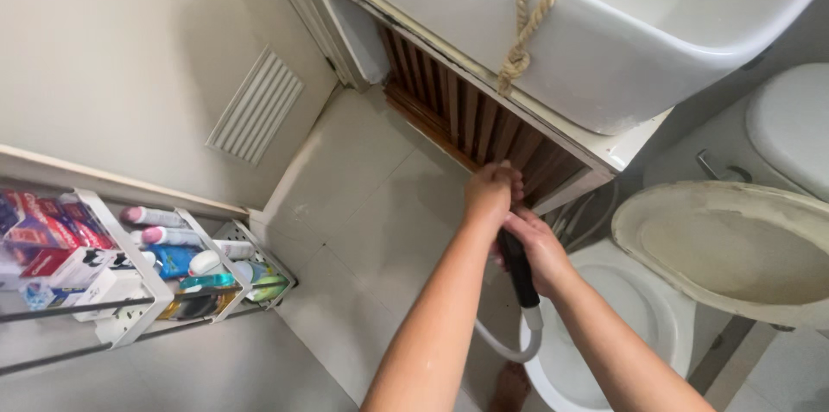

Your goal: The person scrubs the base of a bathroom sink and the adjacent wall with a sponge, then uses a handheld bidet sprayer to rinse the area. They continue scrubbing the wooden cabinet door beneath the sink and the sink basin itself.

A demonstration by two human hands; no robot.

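Black and slim, the sprayer handle (pixel 519 267) sits in our right hand (pixel 537 246), fingers (pixel 509 224) wrapped fully round it, its white hose (pixel 509 345) looping down over the toilet bowl (pixel 604 326). Our left hand (pixel 490 192) is closed into a fist at the top of the handle, right against the wooden slats (pixel 484 123) of the cabinet under the white sink (pixel 604 23). What the left fingers pinch we cannot tell; the sprayer's head is hidden behind them.

We judge that the head is being worked at the lower edge of the slats, near the corner of the cabinet frame. To do this well, we keep the right grip low on the handle so the wrist can turn freely, and let the left hand steer the tip, not squeeze it. We mind the hose: it hangs slack just beside the raised toilet seat (pixel 725 248), and a tug could snag it there. We keep the nozzle turned toward the slats and away from the floor tiles (pixel 371 205), and well clear of the rack (pixel 129 291) of bottles and boxes at the left wall. A rope (pixel 522 28) dangles from the sink above our hands; we stay under it.
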